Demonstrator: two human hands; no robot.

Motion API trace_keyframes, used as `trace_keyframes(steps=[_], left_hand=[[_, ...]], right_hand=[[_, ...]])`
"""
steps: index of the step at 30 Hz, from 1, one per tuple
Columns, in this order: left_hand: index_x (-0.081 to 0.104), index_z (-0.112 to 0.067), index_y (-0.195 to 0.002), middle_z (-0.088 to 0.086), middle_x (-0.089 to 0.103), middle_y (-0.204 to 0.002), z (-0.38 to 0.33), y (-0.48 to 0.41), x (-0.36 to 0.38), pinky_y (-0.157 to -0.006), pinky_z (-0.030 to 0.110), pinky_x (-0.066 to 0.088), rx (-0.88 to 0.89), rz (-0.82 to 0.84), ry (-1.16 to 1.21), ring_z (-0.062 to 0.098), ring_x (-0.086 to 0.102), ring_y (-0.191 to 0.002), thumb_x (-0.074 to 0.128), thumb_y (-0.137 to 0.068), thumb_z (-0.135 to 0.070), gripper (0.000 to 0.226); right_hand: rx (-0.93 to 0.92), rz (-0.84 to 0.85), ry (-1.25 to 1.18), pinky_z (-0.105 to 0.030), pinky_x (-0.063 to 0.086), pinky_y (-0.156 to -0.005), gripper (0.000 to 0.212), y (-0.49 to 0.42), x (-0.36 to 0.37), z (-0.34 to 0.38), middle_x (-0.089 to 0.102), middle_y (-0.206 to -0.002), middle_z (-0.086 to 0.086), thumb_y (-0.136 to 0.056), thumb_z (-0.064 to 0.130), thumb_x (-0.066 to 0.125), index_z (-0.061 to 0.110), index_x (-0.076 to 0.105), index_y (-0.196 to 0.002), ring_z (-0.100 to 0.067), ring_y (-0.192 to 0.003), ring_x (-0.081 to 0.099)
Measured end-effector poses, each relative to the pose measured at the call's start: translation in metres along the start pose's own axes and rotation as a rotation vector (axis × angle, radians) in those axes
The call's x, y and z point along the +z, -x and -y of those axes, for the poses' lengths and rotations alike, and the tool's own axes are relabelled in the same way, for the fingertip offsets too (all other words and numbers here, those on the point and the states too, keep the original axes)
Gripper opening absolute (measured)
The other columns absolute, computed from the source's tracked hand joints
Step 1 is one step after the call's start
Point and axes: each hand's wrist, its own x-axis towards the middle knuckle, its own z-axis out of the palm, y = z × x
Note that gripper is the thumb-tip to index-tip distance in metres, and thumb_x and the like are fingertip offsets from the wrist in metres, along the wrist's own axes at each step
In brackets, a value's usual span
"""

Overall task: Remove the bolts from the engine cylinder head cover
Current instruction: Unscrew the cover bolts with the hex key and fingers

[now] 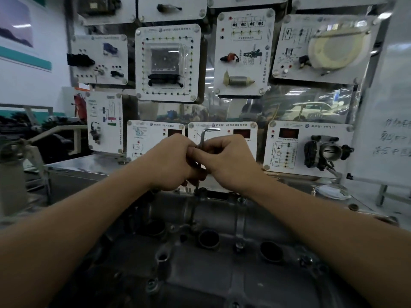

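A dark metal cylinder head cover [222, 270] fills the bottom of the head view, with several round plug wells. An L-shaped hex key [203, 136] stands upright, its short arm at the top pointing right. Its long shaft runs down into a bolt [202, 192] at the cover's far edge. My left hand [171, 161] and my right hand [229, 161] meet around the shaft, and both grip it with curled fingers. Another bolt [151, 283] sits at the near left of the cover, and one [239, 244] sits beside the middle well.
Behind the cover stands a panel of white training boards [166, 63] with mounted car parts. A throttle body [329, 152] hangs on the lower right board. A whiteboard [387, 130] stands at the right. A metal bench [89, 167] runs behind the engine.
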Motion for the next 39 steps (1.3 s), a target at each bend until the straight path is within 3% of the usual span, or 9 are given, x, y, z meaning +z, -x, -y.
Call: trace_keyframes(steps=[4,7,12,16,19,24,28,34,39], left_hand=[[0.066,-0.02,-0.062,-0.005,0.067,-0.053,0.001,-0.001,0.0,-0.044,0.018,0.047,-0.012,-0.07,-0.025,0.007,0.063,-0.047,0.085,-0.072,-0.016,0.022],[0.068,-0.021,-0.067,-0.005,0.069,-0.056,0.003,-0.003,0.0,-0.044,0.02,0.049,-0.057,-0.113,-0.038,0.008,0.065,-0.049,0.088,-0.066,-0.018,0.02],[0.072,-0.022,-0.077,-0.004,0.072,-0.065,0.001,-0.001,0.0,-0.055,0.024,0.054,-0.065,-0.106,0.018,0.008,0.068,-0.058,0.089,-0.063,-0.018,0.023],[0.077,-0.024,-0.081,-0.004,0.076,-0.075,0.002,0.001,-0.014,-0.076,0.029,0.054,-0.073,0.082,0.058,0.01,0.071,-0.074,0.087,-0.069,-0.016,0.018],[0.076,-0.021,-0.099,-0.002,0.078,-0.092,0.009,0.001,-0.027,-0.085,0.02,0.053,-0.057,0.177,0.201,0.008,0.072,-0.093,0.077,-0.078,-0.004,0.026],[0.069,-0.014,-0.118,0.004,0.075,-0.111,0.021,0.003,-0.031,-0.097,0.034,0.051,-0.059,0.143,0.568,0.017,0.068,-0.109,0.065,-0.078,-0.012,0.04],[0.075,-0.024,-0.109,0.0,0.076,-0.109,0.018,0.0,-0.026,-0.085,0.029,0.056,-0.015,0.12,0.605,0.014,0.07,-0.103,0.066,-0.076,-0.025,0.034],[0.078,-0.017,-0.095,0.003,0.078,-0.093,0.015,0.0,-0.022,-0.07,0.014,0.053,0.07,-0.027,0.511,0.008,0.072,-0.084,0.069,-0.076,-0.026,0.023],[0.076,-0.016,-0.094,0.001,0.078,-0.085,0.011,0.002,-0.022,-0.068,0.014,0.055,0.07,-0.09,0.434,0.011,0.075,-0.084,0.069,-0.087,-0.013,0.011]], right_hand=[[0.019,-0.097,-0.017,-0.015,0.045,-0.049,0.012,0.001,0.002,-0.002,0.071,-0.06,-0.001,-0.081,0.016,0.081,0.007,0.077,-0.075,-0.003,-0.049,0.061],[0.025,-0.104,-0.011,-0.012,0.042,-0.046,0.013,0.002,0.003,-0.005,0.067,-0.056,0.001,-0.079,0.013,0.082,0.007,0.075,-0.07,0.001,-0.045,0.057],[0.0,0.006,0.023,-0.027,0.05,-0.049,0.018,0.001,0.002,-0.003,0.067,-0.059,-0.006,-0.087,0.014,0.075,0.002,0.073,-0.074,-0.005,-0.05,0.057],[-0.032,0.084,0.082,-0.012,0.039,-0.051,0.015,0.001,-0.005,-0.002,0.061,-0.056,0.007,-0.091,0.015,0.07,0.006,0.076,-0.08,0.003,-0.047,0.05],[-0.031,0.103,0.162,-0.015,0.034,-0.051,0.023,0.001,-0.007,-0.003,0.05,-0.052,0.01,-0.095,0.017,0.065,0.013,0.071,-0.073,-0.001,-0.047,0.041],[-0.032,0.163,0.135,-0.04,0.037,-0.051,0.029,-0.001,-0.006,-0.002,0.051,-0.059,-0.02,-0.099,0.015,0.059,0.002,0.067,-0.075,-0.021,-0.053,0.043],[-0.05,0.195,0.122,-0.036,0.036,-0.052,0.033,-0.002,-0.008,-0.002,0.05,-0.059,-0.02,-0.1,0.018,0.058,-0.007,0.068,-0.08,-0.02,-0.053,0.042],[0.023,0.137,0.089,-0.041,0.042,-0.054,0.029,0.003,-0.01,-0.007,0.064,-0.07,-0.031,-0.09,0.028,0.072,0.003,0.076,-0.076,-0.022,-0.057,0.048],[0.043,0.048,0.165,-0.02,0.033,-0.045,0.027,0.007,-0.003,-0.007,0.056,-0.043,-0.003,-0.077,0.027,0.084,0.011,0.072,-0.059,-0.007,-0.041,0.039]])
